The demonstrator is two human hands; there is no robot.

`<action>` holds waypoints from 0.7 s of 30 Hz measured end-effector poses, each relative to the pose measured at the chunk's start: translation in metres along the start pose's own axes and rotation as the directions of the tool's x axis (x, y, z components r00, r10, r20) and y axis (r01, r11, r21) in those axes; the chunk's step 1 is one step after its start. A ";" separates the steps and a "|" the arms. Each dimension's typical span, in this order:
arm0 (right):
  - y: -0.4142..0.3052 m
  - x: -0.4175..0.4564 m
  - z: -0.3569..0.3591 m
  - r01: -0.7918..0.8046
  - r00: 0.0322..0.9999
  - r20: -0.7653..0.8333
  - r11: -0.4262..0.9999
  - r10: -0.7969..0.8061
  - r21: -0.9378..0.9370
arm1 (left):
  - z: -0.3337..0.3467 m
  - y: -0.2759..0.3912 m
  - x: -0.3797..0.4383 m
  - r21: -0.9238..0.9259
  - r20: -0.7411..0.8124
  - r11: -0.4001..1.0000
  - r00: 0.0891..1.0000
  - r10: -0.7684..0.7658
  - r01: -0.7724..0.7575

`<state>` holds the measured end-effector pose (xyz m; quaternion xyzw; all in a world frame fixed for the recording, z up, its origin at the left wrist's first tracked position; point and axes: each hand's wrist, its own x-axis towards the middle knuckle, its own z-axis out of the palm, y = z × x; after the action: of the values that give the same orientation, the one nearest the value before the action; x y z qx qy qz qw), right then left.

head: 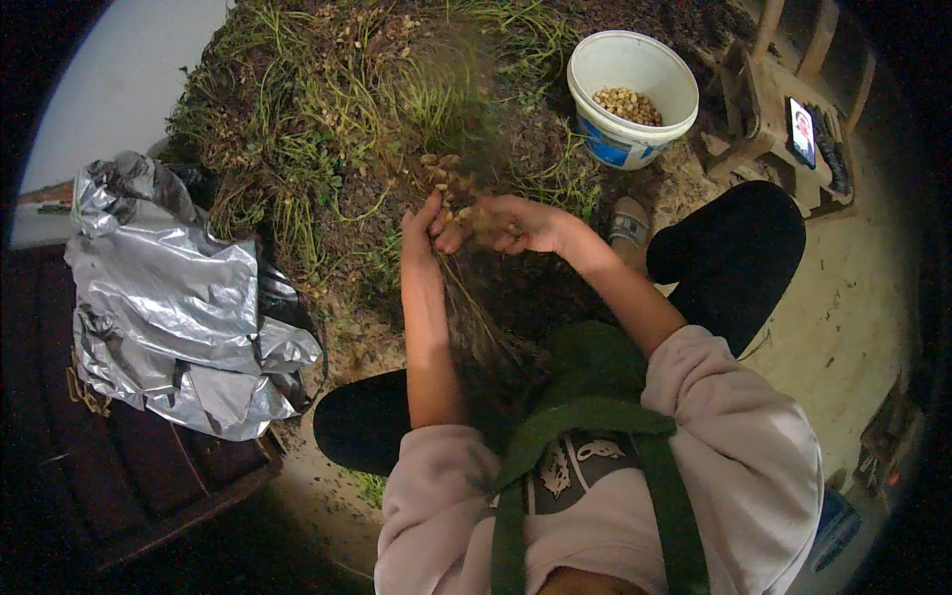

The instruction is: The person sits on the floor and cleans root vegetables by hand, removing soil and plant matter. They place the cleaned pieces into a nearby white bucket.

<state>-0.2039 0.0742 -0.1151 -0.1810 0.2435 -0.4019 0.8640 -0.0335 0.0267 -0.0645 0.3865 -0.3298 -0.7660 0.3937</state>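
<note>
My left hand (431,229) is closed around the stems of a pulled peanut plant (448,182), whose pods cluster above my fingers while its stalks hang down towards my lap. Close on its right, my right hand (524,223) has curled fingers at the pods; blur hides whether it grips any. Beyond both hands lies a big heap of peanut plants (297,111) with green stems, soil and pale pods. A white plastic bucket (636,134) with a blue label stands at the upper right, with loose peanuts (628,106) at its bottom.
Crumpled silver sheeting (171,290) lies at the left, over dark wooden furniture (111,476). At the right, a wooden chair (773,97) carries a lit phone (802,132). My knees flank the work area, and a shoe (630,223) is below the bucket.
</note>
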 end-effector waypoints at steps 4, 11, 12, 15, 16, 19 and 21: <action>-0.010 0.003 -0.007 0.254 0.950 -0.051 0.861 -0.307 -0.441 | 0.006 -0.001 -0.004 0.043 -0.061 0.999 0.998 -0.012 0.014; -0.032 -0.009 -0.020 0.247 0.721 -0.037 0.307 -0.692 -0.919 | 0.020 -0.012 -0.005 0.157 -0.134 0.983 0.988 -0.078 0.099; -0.045 -0.017 -0.024 0.161 0.717 -0.201 0.439 -0.668 -0.884 | 0.018 -0.009 -0.007 0.142 -0.146 0.984 0.985 -0.088 0.109; -0.085 -0.037 -0.072 0.183 0.536 -0.178 0.319 -0.825 -0.930 | 0.005 0.001 -0.007 0.136 -0.123 0.985 0.989 -0.088 0.104; -0.100 -0.041 -0.088 0.050 0.396 -0.175 0.211 -0.901 -0.976 | 0.002 0.003 -0.008 0.156 -0.080 0.984 0.994 -0.069 0.081; -0.148 -0.064 -0.138 -0.307 0.145 -0.081 0.033 -0.986 -0.951 | 0.010 0.002 -0.006 -0.043 -0.040 0.981 0.981 -0.190 0.188; -0.160 -0.069 -0.143 -0.637 0.034 0.054 -0.063 -0.998 -0.768 | 0.018 0.004 -0.010 -0.092 -0.004 0.966 0.970 -0.245 0.243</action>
<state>-0.4202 0.0139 -0.1315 -0.4480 0.8145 -0.3380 -0.1471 -0.0438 0.0366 -0.0487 0.4119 -0.2414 -0.8198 0.3162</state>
